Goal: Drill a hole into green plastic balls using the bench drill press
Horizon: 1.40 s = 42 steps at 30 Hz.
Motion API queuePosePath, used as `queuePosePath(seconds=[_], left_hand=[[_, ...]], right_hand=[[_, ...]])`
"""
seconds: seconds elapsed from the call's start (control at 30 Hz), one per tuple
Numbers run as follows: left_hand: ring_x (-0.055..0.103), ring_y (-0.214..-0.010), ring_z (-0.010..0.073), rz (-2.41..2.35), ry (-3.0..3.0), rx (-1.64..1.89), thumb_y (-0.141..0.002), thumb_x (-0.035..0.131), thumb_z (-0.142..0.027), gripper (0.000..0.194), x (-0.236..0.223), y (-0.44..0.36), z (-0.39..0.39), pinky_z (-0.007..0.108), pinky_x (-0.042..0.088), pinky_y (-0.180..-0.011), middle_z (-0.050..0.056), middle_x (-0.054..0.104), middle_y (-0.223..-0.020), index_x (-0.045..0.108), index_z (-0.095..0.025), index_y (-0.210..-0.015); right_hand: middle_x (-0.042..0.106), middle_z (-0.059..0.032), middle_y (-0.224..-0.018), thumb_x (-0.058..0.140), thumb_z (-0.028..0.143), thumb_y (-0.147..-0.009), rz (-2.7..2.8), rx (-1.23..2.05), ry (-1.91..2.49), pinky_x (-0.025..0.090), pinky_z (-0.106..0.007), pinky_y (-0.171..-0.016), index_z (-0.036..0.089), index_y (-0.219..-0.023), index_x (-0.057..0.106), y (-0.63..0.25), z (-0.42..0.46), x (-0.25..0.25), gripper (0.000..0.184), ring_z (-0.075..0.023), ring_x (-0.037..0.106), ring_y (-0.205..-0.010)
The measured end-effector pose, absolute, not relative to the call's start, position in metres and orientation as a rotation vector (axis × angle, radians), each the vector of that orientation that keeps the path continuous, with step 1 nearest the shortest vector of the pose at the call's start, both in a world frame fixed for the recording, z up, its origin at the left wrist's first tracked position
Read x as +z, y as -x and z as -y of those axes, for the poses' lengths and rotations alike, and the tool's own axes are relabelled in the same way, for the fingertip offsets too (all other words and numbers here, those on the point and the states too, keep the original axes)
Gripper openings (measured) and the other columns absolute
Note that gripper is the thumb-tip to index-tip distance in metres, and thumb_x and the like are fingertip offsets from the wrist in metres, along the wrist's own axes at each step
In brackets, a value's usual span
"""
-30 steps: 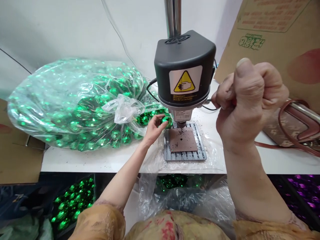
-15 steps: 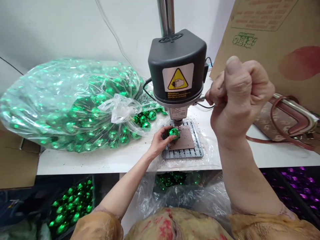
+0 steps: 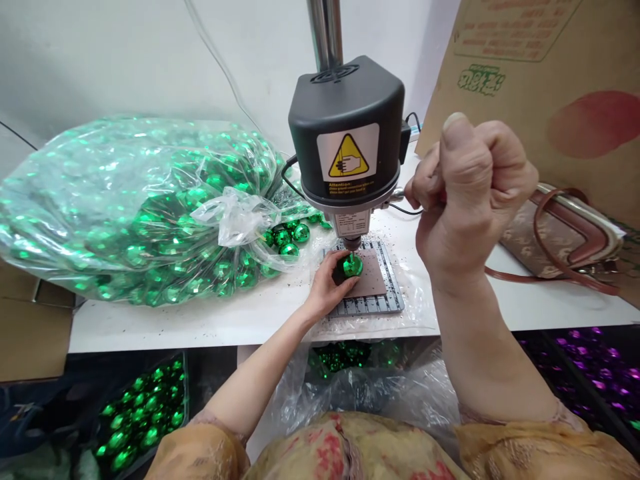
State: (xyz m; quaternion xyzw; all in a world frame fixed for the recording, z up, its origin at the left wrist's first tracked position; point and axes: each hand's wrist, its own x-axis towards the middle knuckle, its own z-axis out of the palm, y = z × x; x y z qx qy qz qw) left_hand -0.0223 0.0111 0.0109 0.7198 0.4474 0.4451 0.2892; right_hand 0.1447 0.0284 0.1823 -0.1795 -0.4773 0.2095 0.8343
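My left hand (image 3: 331,283) has its thumb and fingers around the left side of a shiny, faceted green ball (image 3: 353,265). The ball is on a brown square board (image 3: 373,280) over a slotted grey metal base plate (image 3: 395,297). Just above it is the chuck (image 3: 353,244) of a small bench drill press (image 3: 347,133); whether the bit touches the ball, I cannot tell. My right hand (image 3: 473,193) is closed in a fist on the end of the press's side lever (image 3: 397,195). The fist hides the lever's grip.
A large clear plastic bag (image 3: 100,207) of green balls fills the table's left, with several loose balls (image 3: 289,249) by its mouth. At right are a handbag (image 3: 530,230) and a cardboard box (image 3: 520,100). Below the table edge are green balls (image 3: 145,407) and purple balls (image 3: 595,373).
The fingers of my left hand have shifted and spread a little around the green ball, which now shows more of its top. My right hand keeps its hold on the lever. The view has moved slightly.
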Motion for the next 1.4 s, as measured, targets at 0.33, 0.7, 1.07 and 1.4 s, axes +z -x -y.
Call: queuePosePath(seconds=[0.33,0.7,1.07,1.4], left_hand=[[0.062,-0.116,0.0254,-1.158,-1.832,1.29,-0.084,0.077,-0.036,0.046,0.0,0.014,-0.007,0.043,0.05,-0.102,0.01,0.064,-0.122,0.058,-0.021,-0.123],[0.063,-0.117,0.0261,-1.121,-1.536,1.292,-0.074,0.086,-0.035,0.057,-0.009,0.009,-0.008,0.045,0.049,-0.105,0.011,0.066,-0.124,0.058,-0.02,-0.121],[0.063,-0.117,0.0263,-1.107,-1.501,1.312,-0.073,0.086,-0.038,0.055,-0.007,0.007,-0.006,0.045,0.049,-0.105,0.01,0.066,-0.124,0.06,-0.021,-0.118],[0.063,-0.12,0.027,-1.099,-1.484,1.307,-0.073,0.086,-0.039,0.056,-0.009,0.008,-0.006,0.046,0.049,-0.107,0.011,0.066,-0.125,0.059,-0.021,-0.118]], right_hand=[[0.034,0.0083,-0.047,0.064,0.035,-0.086,1.035,0.427,0.404,0.028,-0.021,-0.045,0.018,-0.058,0.038,-0.146,-0.028,0.18,0.041,-0.0006,0.037,-0.042],[0.03,0.0079,-0.046,0.064,0.032,-0.085,1.024,0.376,0.373,0.024,-0.025,-0.043,0.02,-0.057,0.033,-0.144,-0.027,0.172,0.045,-0.0027,0.033,-0.04],[0.025,0.0065,-0.046,0.056,0.023,-0.089,1.116,0.281,0.323,0.028,-0.024,-0.046,0.017,-0.058,0.02,-0.145,-0.019,0.151,0.048,-0.0019,0.031,-0.041],[0.023,0.0065,-0.046,0.056,0.017,-0.086,1.135,0.204,0.23,0.026,-0.024,-0.044,0.016,-0.056,0.018,-0.147,-0.026,0.137,0.048,-0.0017,0.03,-0.04]])
